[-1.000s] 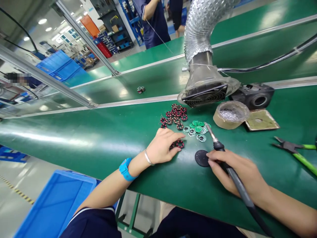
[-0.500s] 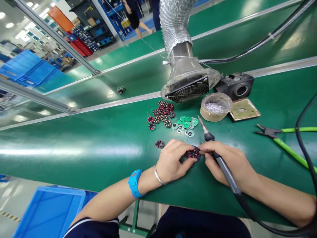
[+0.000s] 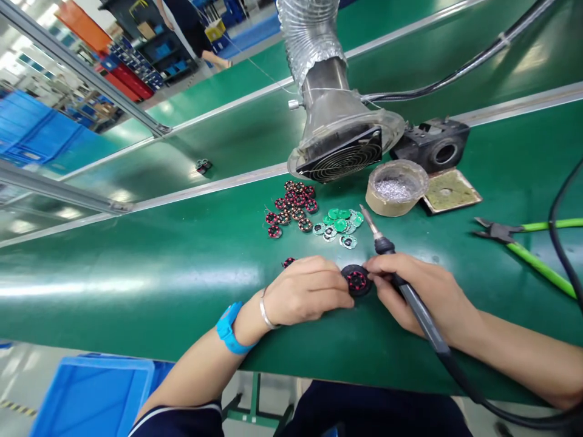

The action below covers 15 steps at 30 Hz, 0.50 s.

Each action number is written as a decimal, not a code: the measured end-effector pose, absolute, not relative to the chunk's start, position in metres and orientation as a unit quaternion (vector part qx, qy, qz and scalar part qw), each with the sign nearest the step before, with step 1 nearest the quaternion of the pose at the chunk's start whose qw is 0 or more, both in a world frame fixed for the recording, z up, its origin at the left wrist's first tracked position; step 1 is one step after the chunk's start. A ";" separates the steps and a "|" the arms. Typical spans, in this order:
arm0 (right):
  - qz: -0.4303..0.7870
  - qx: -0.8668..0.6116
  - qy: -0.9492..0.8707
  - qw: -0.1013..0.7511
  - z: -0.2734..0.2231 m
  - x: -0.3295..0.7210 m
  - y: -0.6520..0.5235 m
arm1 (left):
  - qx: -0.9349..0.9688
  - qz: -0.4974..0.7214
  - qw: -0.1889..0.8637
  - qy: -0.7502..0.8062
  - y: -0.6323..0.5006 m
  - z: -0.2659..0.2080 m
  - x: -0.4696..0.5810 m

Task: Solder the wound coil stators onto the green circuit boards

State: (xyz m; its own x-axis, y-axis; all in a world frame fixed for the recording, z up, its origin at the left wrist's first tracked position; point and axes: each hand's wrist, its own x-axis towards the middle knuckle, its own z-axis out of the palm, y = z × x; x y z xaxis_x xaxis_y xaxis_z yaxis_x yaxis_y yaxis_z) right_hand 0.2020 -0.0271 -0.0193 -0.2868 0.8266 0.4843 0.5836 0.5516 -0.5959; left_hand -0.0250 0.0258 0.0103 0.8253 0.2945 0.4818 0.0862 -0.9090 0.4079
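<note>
Coil (image 3: 356, 281): on black disc (image 3: 353, 267), on bench (image 3: 136, 315)
Left hand (image 3: 307, 292): fingers bent at disc's left edge; cannot tell whether gripping
Right hand (image 3: 430, 291): gripping iron (image 3: 421, 314), fingertips by disc's right edge
Boards (image 3: 339, 225): beyond disc, beside piled coils (image 3: 298, 199)

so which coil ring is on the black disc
The red coil ring between the left hand and right hand; the stray one and piled ones lie off the black disc.

The tabletop (image 3: 136, 303) looks glossy (the duct (image 3: 312, 36), crinkled metal).
</note>
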 end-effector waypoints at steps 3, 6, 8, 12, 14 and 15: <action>0.158 -0.436 -0.787 0.407 -0.019 0.200 -0.027 | 0.902 0.350 0.208 0.146 0.022 0.016 -0.032; 0.149 -0.433 -0.789 0.410 -0.020 0.198 -0.025 | 0.906 0.320 0.191 0.199 0.022 0.014 -0.029; 0.140 -0.431 -0.792 0.409 -0.020 0.197 -0.025 | 0.932 0.254 0.167 0.198 0.023 0.008 -0.022; 0.138 -0.424 -0.797 0.406 -0.021 0.197 -0.024 | 0.951 0.245 0.109 0.150 0.024 -0.002 -0.016; 0.143 -0.421 -0.799 0.404 -0.021 0.197 -0.024 | 0.952 0.262 0.109 0.117 0.022 -0.002 -0.020; 0.145 -0.421 -0.798 0.405 -0.021 0.198 -0.024 | 0.950 0.270 0.118 0.101 0.021 0.000 -0.022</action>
